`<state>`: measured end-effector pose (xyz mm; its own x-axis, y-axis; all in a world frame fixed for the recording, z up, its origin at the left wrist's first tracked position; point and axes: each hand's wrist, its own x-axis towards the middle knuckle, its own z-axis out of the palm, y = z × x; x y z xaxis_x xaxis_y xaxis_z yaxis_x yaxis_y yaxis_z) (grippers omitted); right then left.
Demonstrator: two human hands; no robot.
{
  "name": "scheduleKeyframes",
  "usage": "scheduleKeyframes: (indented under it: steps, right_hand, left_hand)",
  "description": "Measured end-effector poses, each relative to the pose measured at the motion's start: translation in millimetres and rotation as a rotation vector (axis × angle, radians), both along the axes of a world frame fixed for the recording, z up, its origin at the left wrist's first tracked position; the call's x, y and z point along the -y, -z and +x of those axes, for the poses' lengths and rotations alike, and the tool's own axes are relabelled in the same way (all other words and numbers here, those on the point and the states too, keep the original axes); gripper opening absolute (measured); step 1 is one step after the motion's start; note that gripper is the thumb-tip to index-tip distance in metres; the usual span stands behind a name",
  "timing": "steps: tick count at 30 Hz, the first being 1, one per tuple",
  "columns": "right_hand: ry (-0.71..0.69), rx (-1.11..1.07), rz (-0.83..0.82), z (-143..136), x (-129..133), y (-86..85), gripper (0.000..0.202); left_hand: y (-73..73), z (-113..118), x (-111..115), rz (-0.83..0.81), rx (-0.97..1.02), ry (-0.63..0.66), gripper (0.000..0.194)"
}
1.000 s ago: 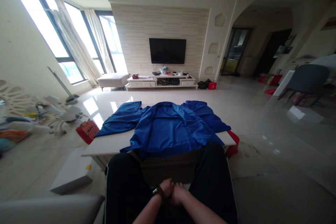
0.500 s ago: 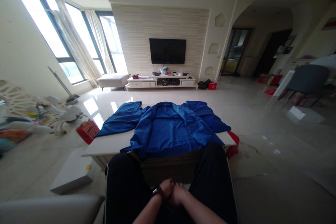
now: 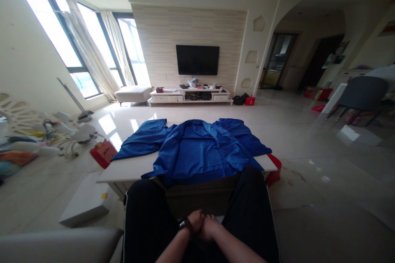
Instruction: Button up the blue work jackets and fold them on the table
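Observation:
A blue jacket point(image 3: 197, 152) lies spread over a white table point(image 3: 123, 169), its sleeves out to both sides and its lower edge hanging over the near side. My left hand point(image 3: 195, 220), with a dark watch at the wrist, rests between my knees, its fingers curled against the other hand. Touching it is my right hand point(image 3: 211, 227), also with bent fingers. Both hands are below the table's near edge, apart from the jacket. Whether anything lies between the fingers is too small to tell.
A white box point(image 3: 88, 201) stands on the floor left of the table, near a red bag point(image 3: 104, 154). Behind the table's right end is a red object point(image 3: 274, 170). A TV point(image 3: 197, 60) hangs above a low cabinet point(image 3: 166, 98). Farther right stands a dark chair point(image 3: 364, 92).

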<state>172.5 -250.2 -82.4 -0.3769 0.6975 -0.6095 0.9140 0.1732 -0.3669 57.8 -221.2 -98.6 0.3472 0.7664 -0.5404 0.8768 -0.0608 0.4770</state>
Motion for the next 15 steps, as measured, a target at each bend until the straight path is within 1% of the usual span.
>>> scheduleKeyframes:
  steps: [4, 9, 15]
  right_hand:
    - [-0.011, -0.006, 0.016, 0.0, -0.3, 3.1, 0.084]
    - [-0.021, 0.008, 0.026, -0.1, -0.5, 9.8, 0.081]
    - [-0.008, -0.016, 0.008, 1.0, -0.1, 7.4, 0.086]
  left_hand:
    - [-1.4, 0.6, 0.1, 0.001, -0.005, -0.003, 0.042]
    - [2.0, 1.3, -0.8, 0.001, 0.004, -0.006, 0.042]
    - [5.0, 1.1, -1.3, -0.003, 0.016, -0.015, 0.039]
